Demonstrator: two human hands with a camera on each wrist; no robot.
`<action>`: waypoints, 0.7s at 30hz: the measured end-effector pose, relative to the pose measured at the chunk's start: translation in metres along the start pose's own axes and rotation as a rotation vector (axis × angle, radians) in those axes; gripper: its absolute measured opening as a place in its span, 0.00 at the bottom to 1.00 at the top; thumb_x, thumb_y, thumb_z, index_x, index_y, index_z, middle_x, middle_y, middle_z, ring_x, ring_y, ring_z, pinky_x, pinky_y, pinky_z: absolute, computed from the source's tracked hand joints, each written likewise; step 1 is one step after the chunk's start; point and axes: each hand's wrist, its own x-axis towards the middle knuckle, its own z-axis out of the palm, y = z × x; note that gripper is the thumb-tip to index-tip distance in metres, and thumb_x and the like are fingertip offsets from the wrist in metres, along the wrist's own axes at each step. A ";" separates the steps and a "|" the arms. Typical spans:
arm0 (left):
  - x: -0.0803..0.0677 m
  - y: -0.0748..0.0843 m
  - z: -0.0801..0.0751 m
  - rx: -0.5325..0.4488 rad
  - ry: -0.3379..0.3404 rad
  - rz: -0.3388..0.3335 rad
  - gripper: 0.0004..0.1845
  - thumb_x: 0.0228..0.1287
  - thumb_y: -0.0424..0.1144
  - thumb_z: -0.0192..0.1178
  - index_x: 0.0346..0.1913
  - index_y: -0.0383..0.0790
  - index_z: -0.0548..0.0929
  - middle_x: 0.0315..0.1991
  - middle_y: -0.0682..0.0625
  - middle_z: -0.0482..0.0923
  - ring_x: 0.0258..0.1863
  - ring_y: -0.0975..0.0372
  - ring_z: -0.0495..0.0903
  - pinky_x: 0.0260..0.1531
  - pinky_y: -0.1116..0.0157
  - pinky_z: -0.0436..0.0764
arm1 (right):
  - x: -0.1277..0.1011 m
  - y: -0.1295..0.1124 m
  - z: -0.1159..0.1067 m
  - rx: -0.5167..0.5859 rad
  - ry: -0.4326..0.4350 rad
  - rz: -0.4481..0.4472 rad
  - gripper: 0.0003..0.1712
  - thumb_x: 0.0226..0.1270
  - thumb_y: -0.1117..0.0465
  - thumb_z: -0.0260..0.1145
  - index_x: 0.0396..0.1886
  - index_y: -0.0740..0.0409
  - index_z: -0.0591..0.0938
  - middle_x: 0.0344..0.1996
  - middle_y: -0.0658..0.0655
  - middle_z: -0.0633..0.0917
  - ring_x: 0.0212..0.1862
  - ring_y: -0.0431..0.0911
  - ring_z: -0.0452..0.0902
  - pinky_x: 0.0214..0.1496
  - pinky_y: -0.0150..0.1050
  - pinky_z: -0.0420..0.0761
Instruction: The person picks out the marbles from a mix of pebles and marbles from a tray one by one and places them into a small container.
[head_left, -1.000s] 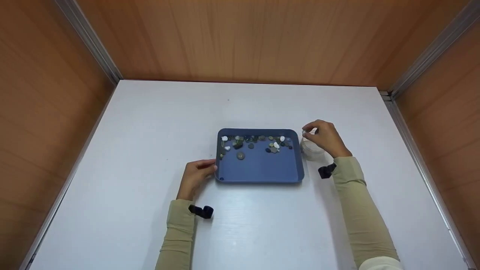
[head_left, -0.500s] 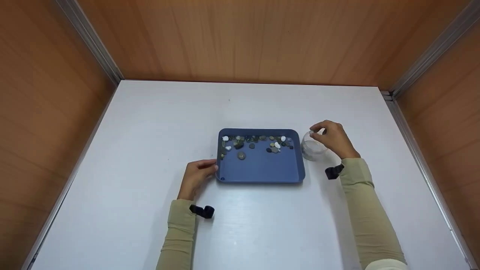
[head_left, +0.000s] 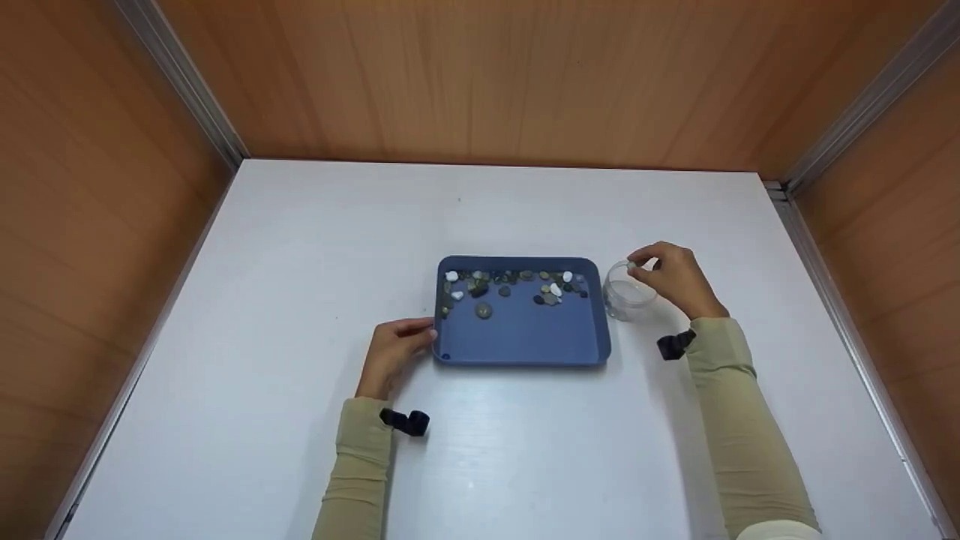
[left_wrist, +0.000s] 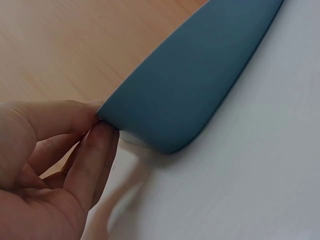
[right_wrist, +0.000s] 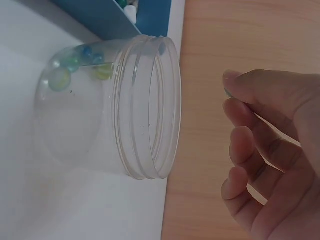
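- Left hand (head_left: pixel 391 354), nearest: the near-left corner of the blue tray (head_left: pixel 525 337) is pinched between thumb and fingers; the tray is steadied at the table's (head_left: pixel 300 262) middle.
- Right hand (head_left: pixel 675 277), over the clear jar (head_left: pixel 628 291) just beside the tray's right edge: a small pebble (right_wrist: pixel 227 93) appears pinched at the fingertips.
- Mixed stones (head_left: pixel 510 285) are strewn along the tray's far edge.
- Step judged: transfer into the jar; release over the mouth is called for.
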 end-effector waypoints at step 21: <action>-0.001 0.002 0.001 -0.010 0.015 0.001 0.15 0.57 0.33 0.67 0.49 0.38 0.86 0.49 0.43 0.83 0.45 0.59 0.80 0.46 0.65 0.81 | -0.001 0.003 -0.002 -0.029 0.018 0.007 0.14 0.63 0.64 0.67 0.47 0.65 0.84 0.43 0.65 0.84 0.38 0.52 0.76 0.37 0.36 0.74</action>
